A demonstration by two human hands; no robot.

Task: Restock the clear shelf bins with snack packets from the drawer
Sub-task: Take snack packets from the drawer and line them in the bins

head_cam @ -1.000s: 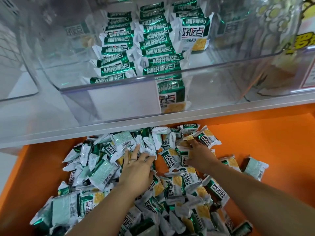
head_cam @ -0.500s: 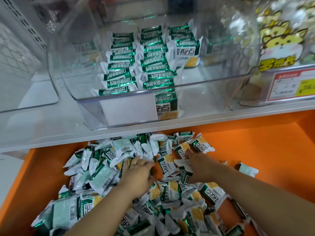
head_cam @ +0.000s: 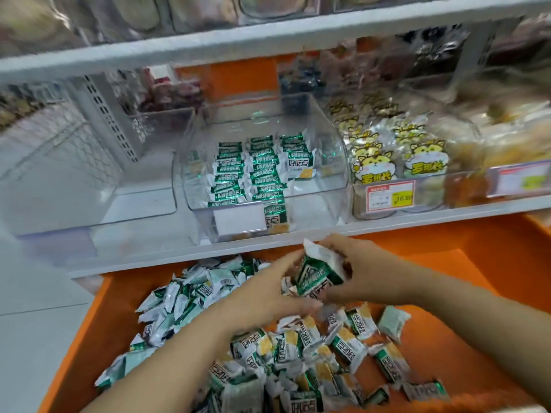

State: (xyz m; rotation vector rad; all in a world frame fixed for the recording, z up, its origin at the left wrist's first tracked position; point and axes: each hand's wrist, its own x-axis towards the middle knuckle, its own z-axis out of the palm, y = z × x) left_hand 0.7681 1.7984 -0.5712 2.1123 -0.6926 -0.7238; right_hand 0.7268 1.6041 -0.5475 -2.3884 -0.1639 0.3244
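Head view: packets (head_cam: 348, 347) in drawer (head_cam: 477, 278) (orange) and bin (head_cam: 316, 213).

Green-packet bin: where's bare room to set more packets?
Free: bin floor between the packet rows and the right wall; also the drawer's orange floor right of the loose pile. Crowded: bin's left and centre rows. Right hand holds a packet stack.

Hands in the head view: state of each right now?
Left hand: open, straight fingers against the packet bundle, though blurred.
Right hand: holding the packet bundle.
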